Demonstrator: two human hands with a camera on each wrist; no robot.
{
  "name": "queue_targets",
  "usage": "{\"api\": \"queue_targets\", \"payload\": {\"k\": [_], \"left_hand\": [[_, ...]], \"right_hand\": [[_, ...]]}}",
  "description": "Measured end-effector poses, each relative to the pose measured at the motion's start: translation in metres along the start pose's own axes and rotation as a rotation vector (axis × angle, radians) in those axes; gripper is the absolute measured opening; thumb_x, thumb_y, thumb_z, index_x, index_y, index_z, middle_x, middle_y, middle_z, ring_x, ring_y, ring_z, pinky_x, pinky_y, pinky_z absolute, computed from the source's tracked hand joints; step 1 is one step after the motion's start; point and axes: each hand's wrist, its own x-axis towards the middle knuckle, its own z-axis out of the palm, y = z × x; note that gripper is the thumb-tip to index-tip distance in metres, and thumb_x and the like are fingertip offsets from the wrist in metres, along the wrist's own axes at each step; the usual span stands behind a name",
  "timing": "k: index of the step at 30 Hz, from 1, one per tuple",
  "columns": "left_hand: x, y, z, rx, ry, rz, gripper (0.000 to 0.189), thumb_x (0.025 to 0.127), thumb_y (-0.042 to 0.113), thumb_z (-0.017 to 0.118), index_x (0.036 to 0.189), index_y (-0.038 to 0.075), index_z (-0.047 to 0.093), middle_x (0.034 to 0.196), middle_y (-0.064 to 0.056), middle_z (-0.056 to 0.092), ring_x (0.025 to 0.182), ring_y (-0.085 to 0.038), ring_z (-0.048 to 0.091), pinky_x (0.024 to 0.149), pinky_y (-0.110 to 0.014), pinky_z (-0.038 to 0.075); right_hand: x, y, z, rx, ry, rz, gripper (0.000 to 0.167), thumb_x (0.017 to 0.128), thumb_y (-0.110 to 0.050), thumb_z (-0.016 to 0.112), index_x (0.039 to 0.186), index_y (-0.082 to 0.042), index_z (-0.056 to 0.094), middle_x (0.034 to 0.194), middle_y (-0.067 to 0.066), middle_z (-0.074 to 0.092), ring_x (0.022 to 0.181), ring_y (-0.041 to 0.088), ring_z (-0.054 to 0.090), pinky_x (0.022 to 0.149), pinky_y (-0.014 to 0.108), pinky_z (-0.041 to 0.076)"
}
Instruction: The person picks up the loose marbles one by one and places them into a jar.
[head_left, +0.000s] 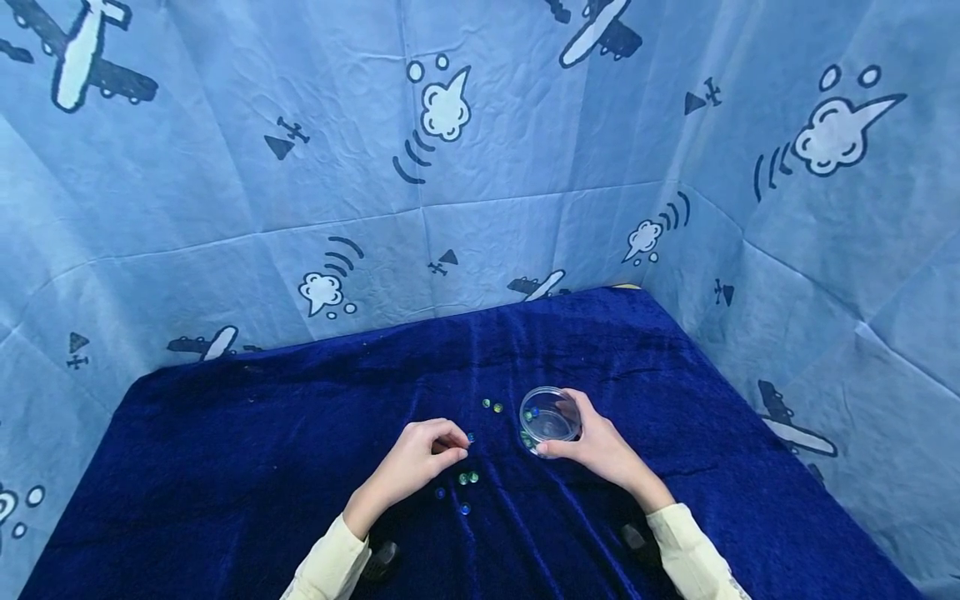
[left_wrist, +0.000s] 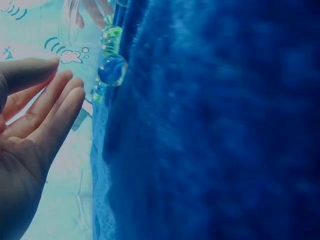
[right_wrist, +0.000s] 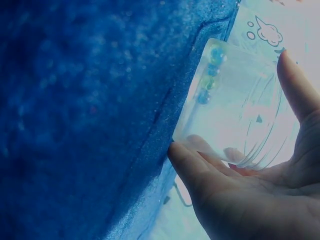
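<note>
My right hand point(head_left: 600, 446) grips a clear plastic jar point(head_left: 551, 414), thumb on one side and fingers round the other. Several blue and green marbles point(right_wrist: 211, 75) lie along the jar's bottom in the right wrist view. My left hand point(head_left: 422, 454) hovers low over the cloth, its fingertips beside a blue marble point(head_left: 471, 437). In the left wrist view its thumb and fingers are apart, with that swirled marble point(left_wrist: 112, 70) just beyond them. Two green marbles point(head_left: 468, 478) lie nearer me, as do two blue marbles point(head_left: 465, 508). Farther back are two yellow-green marbles point(head_left: 492, 406).
A wrinkled dark blue velvet cloth point(head_left: 300, 450) covers the table. Behind and to the right hang light blue curtains point(head_left: 510, 150) printed with planes and clouds. Dark wrist devices point(head_left: 381, 560) show near both cream sleeves point(head_left: 327, 562).
</note>
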Motion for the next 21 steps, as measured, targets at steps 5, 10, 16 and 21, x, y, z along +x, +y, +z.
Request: {"api": "queue_targets", "payload": {"k": [5,10,16,21], "left_hand": [[-0.007,-0.003,0.0,-0.035,-0.037,-0.024,0.005,0.091,0.001,0.073,0.096,0.003,0.074,0.096,-0.005,0.075,0.086,-0.008,0.069,0.078,-0.026,0.058],[-0.014,-0.006,-0.002,-0.12,-0.093,-0.058,0.006,0.09,0.002,0.075,0.096,0.003,0.075,0.095,-0.005,0.075,0.085,-0.007,0.069,0.077,-0.025,0.058],[-0.022,-0.01,-0.009,-0.184,-0.215,-0.109,0.01,0.088,0.0,0.077,0.097,0.003,0.075,0.091,-0.001,0.076,0.082,-0.004,0.069,0.072,-0.022,0.056],[-0.025,-0.011,-0.012,-0.214,-0.284,-0.125,0.013,0.086,0.001,0.08,0.099,0.002,0.075,0.094,-0.006,0.077,0.084,-0.005,0.07,0.076,-0.023,0.057]], "right_hand": [[0.0,0.0,0.0,0.003,-0.003,0.001,0.09,0.084,-0.033,0.086,0.151,-0.002,0.035,0.146,0.029,0.052,0.134,0.043,0.052,0.105,0.057,0.044],[0.0,0.0,0.001,0.006,-0.004,-0.002,0.09,0.084,-0.033,0.086,0.151,-0.001,0.036,0.145,0.029,0.052,0.133,0.043,0.052,0.105,0.056,0.044],[0.0,0.001,0.001,-0.006,0.014,-0.012,0.089,0.083,-0.033,0.087,0.149,-0.001,0.037,0.144,0.029,0.054,0.132,0.043,0.053,0.106,0.057,0.044],[-0.001,0.001,0.001,-0.007,0.02,-0.017,0.088,0.083,-0.033,0.087,0.149,-0.001,0.038,0.143,0.03,0.054,0.133,0.044,0.053,0.107,0.058,0.042]]}}
